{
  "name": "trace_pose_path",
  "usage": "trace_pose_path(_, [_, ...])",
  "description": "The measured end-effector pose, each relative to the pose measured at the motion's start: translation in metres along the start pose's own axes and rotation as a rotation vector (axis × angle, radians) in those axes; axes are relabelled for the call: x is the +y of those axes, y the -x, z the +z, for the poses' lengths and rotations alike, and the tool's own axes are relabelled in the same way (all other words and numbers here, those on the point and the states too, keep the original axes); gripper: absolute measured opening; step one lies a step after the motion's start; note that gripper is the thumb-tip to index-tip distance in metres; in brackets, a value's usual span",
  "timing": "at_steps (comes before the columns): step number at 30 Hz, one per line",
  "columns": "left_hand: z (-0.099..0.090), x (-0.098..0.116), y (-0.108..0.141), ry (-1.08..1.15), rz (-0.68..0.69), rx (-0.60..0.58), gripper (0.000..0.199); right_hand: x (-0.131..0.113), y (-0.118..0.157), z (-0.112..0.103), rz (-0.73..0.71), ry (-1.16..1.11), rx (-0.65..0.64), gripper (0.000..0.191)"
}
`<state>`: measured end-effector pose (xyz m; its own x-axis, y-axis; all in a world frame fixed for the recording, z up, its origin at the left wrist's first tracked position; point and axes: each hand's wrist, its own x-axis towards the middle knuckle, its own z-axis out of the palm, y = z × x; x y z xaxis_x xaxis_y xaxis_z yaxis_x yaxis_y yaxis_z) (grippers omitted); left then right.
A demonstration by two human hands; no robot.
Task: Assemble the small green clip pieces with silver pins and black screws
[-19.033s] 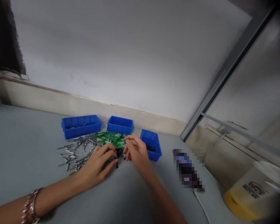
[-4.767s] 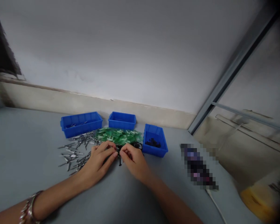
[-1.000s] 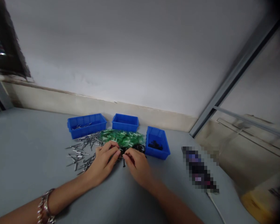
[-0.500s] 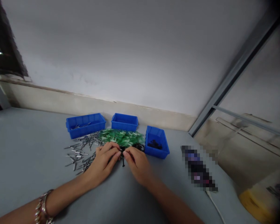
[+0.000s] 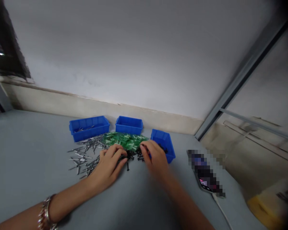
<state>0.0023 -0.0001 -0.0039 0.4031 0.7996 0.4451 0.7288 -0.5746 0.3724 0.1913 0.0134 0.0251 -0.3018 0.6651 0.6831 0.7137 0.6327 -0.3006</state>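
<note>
My left hand [image 5: 112,164] rests at the near edge of a pile of black screws [image 5: 131,156], fingers bent and thumb apart from them. I see nothing held in it, though its fingertips are partly hidden. My right hand [image 5: 156,159] is closed in a pinch just left of the right blue bin [image 5: 171,157], which it partly covers. A small dark bit shows at its fingertips, too small to name. One black screw [image 5: 128,166] stands out at the near side of the pile. Behind it lies a heap of green-and-clear plastic pieces [image 5: 123,139].
Silvery metal pins [image 5: 80,159] lie scattered to the left. A left blue bin [image 5: 91,132] holds a few pins; a middle blue bin [image 5: 129,129] stands by the wall. A phone [image 5: 205,183] with a white cable [image 5: 220,209] lies at the right.
My right hand has moved right and slightly up, away from my left hand and the screws, to beside the right bin. My left hand has barely moved; its thumb and fingers are further apart.
</note>
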Motion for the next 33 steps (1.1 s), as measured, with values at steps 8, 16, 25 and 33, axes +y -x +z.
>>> trace_pose_path(8, [-0.001,0.001,0.001,-0.094,0.043,-0.044,0.019,0.033,-0.002,-0.014,0.109,0.553,0.156,0.025])
trace_pose_path(16, [-0.001,0.002,0.000,-0.188,0.117,-0.155,0.016,0.032,-0.003,-0.010,0.200,0.455,0.056,0.033])
trace_pose_path(25, [0.001,0.000,0.001,-0.345,0.218,-0.208,0.019,-0.010,0.007,0.007,0.049,-0.030,-0.374,0.022])
trace_pose_path(33, [0.003,-0.003,0.002,-0.402,0.300,-0.177,0.021,-0.011,0.013,0.015,0.110,-0.066,-0.534,0.020])
